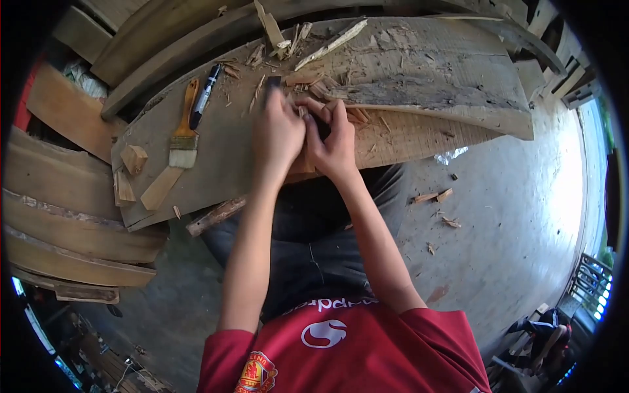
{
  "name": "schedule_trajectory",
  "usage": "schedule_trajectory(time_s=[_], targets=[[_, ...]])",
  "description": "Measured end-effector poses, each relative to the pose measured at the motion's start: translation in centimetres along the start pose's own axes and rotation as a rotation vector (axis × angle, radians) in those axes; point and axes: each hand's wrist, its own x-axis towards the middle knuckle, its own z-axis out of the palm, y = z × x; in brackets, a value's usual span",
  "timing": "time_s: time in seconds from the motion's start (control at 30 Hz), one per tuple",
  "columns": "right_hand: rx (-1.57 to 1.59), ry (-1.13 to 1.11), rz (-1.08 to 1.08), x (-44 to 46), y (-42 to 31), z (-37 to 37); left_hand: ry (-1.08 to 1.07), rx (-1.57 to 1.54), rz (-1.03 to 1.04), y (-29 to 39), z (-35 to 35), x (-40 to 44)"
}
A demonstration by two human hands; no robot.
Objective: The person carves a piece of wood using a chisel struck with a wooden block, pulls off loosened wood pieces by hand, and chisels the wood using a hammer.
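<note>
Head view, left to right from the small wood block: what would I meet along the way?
Small wood block → paintbrush → marker pen → left hand → right hand → wood chips on the floor → another person at the lower right.

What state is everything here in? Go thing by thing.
Left hand: curled, blurred, grip unclear
Right hand: fingers curled, grip unclear
Paintbrush: lying flat, bristles pale
Marker: lying beside the paintbrush
Large board: strewn with chips
Floor: littered with wood bits
</note>
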Motion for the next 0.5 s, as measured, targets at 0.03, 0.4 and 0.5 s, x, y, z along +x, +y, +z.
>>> schedule_trajectory(time_s=[0.03,0.4,0.5], targets=[[0.064,0.024,-0.022,0.0,0.4,0.3,-0.070,0.000,-0.075,0.9,-1.0,-2.6],[0.150,0.002,0.130,-0.4,0.2,0.1,-0.089,-0.065,-0.033,0.5,-1.3,-4.4],[0.087,-0.004,0.019,-0.3,0.8,0.2,-0.028,-0.134,0.030,-0.8,-0.7,-6.8]])
